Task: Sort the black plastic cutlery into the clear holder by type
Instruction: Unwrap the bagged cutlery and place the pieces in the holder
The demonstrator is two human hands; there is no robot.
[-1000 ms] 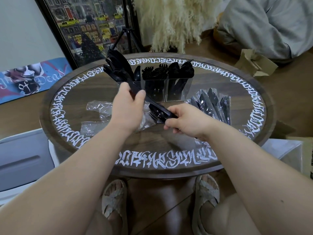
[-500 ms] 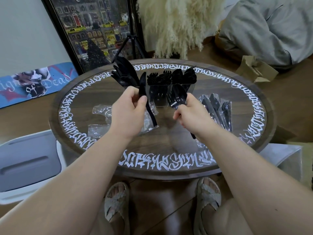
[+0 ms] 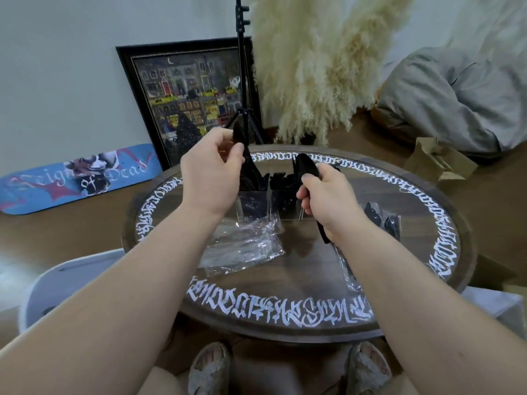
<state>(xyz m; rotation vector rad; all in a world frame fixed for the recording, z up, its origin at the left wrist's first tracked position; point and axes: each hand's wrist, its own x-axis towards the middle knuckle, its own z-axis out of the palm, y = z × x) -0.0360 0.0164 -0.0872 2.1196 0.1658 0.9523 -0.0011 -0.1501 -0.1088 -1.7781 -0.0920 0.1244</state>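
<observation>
You're at a round wooden table [image 3: 299, 280] ringed with white lettering, a framed picture [image 3: 194, 95] and pampas grass [image 3: 319, 67] behind it. The clear holder [image 3: 268, 203] stands at the table's middle, partly hidden by your hands; its compartments hold black cutlery, the types hard to tell. Your left hand [image 3: 212, 173] pinches a black piece [image 3: 242, 143] above the holder's left end. Your right hand [image 3: 328, 195] grips a black spoon [image 3: 306, 166] over its right end. Crumpled clear wrappers [image 3: 245, 246] lie in front of the holder; wrapped cutlery [image 3: 382, 220] lies to its right.
</observation>
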